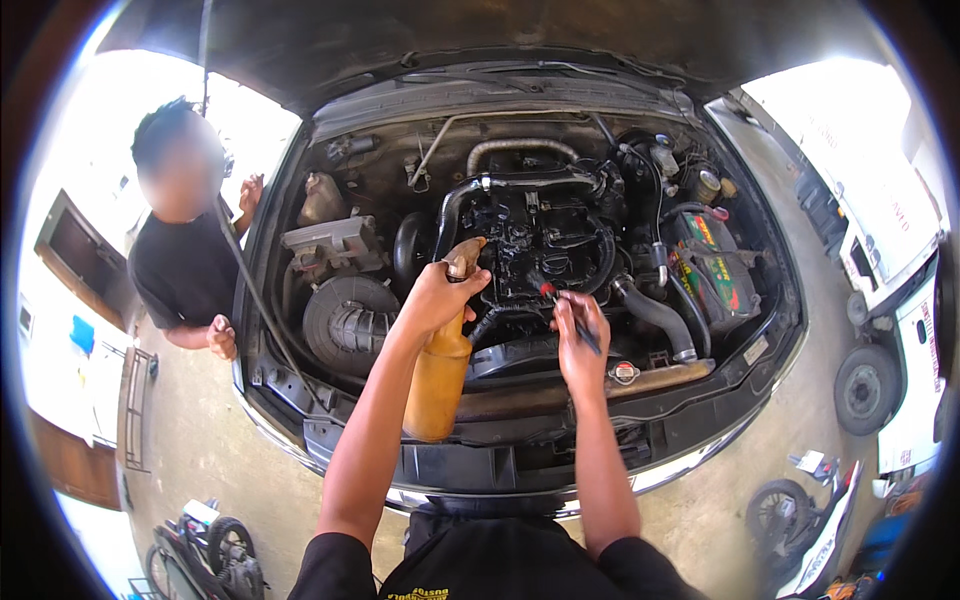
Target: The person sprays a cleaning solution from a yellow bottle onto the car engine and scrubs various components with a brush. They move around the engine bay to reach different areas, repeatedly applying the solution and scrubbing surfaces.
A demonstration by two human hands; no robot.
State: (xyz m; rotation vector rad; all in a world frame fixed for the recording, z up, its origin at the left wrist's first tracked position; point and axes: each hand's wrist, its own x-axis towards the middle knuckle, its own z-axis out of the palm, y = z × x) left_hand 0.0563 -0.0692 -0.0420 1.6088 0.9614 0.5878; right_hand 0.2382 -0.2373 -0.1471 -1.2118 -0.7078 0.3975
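Observation:
My left hand point(437, 298) is wrapped round the neck of a spray bottle point(438, 385) with a yellow-orange body, its nozzle aimed at the engine. The bottle tilts over the front edge of the engine bay. In my right hand point(582, 335) is a slim brush-like tool point(547, 289) with a red part and a dark handle. Its red end is at the front of the black, wet-looking engine point(535, 235); whether it touches cannot be told.
The raised hood point(450, 40) hangs overhead. A battery point(712, 275) sits at the bay's right, a round air-filter housing point(345, 320) at its left. A co-worker point(185, 240) stands at the left fender beside a prop rod point(245, 260). Motorcycles point(785, 515) stand behind at both sides.

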